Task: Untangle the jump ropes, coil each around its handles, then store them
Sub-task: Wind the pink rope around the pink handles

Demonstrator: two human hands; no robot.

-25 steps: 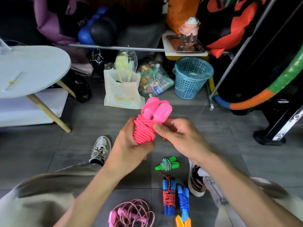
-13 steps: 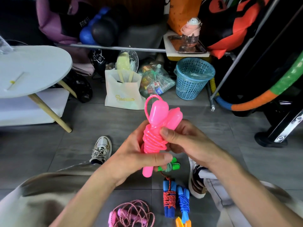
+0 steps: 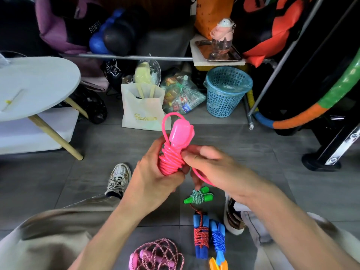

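Several containers line the top of the frame, largest first: a white paper shopping bag point(image 3: 143, 112) at upper centre holds pale yellow pieces that stick up from it; just right of it a clear plastic bag point(image 3: 182, 96), knotted at the top, is full of small colourful packets; further right stands a blue mesh wastebasket point(image 3: 227, 94) lined with a blue bag, its contents hidden. Above the basket a metal tray point(image 3: 218, 52) carries a clear bottle with a pink cap point(image 3: 222, 38). The floor is grey tile point(image 3: 58, 176); a round white table point(image 3: 37, 84) with a wooden leg fills the upper left.

At mid-frame the left hand point(image 3: 153, 182) grips the pink jump rope point(image 3: 174, 151), its cord wound round the upright handles, one loop rising above them. The right hand point(image 3: 218, 168) pinches the coil beside the handles, a free strand curving under it.

On the floor at lower centre lie a coiled green rope point(image 3: 197, 196), a red-wrapped blue-handled rope point(image 3: 201, 234), a blue rope point(image 3: 218, 240) just beside it, and a loose pink-and-white rope point(image 3: 155, 255)
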